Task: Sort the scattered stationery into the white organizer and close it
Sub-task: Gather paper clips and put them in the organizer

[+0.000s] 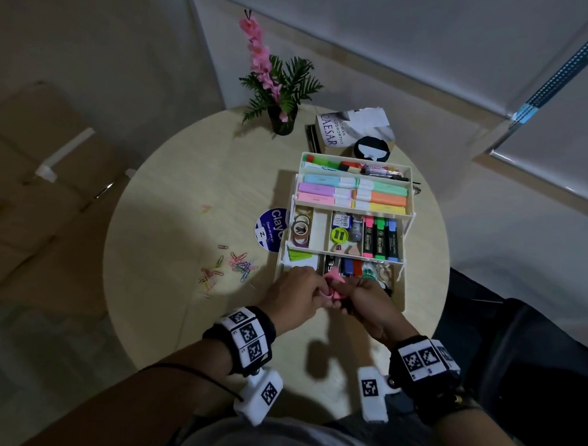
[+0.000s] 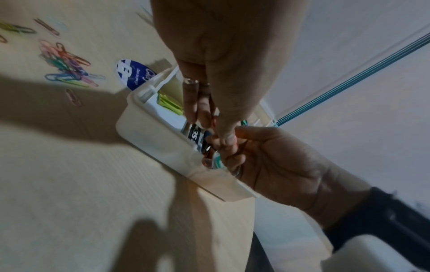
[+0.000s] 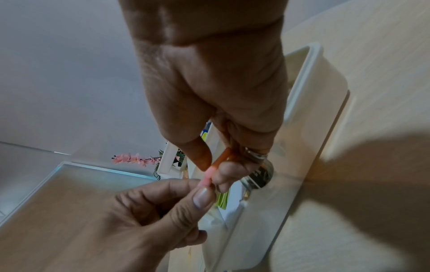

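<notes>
The white organizer [image 1: 412, 201] stands open on the round table, its three stepped tiers full of markers, highlighters, tape rolls and small items. Over its front tier both hands pinch one thin pink flat item [image 1: 334, 279]. My left hand [image 1: 311, 289] holds its left end and my right hand [image 1: 345, 292] its right end. In the right wrist view the pink item [image 3: 207, 176] is edge-on between the right hand [image 3: 209, 169] and the left thumb [image 3: 201, 195]. Colored paper clips [image 1: 237, 264] lie scattered to the left of the organizer [image 2: 151, 132].
A round blue sticker [image 1: 268, 230] lies partly under the organizer's left side. At the back stand a potted plant with pink flowers [image 1: 281, 97], a book [image 1: 337, 130] and a black round object [image 1: 371, 148]. The table edge curves close behind the organizer on the right.
</notes>
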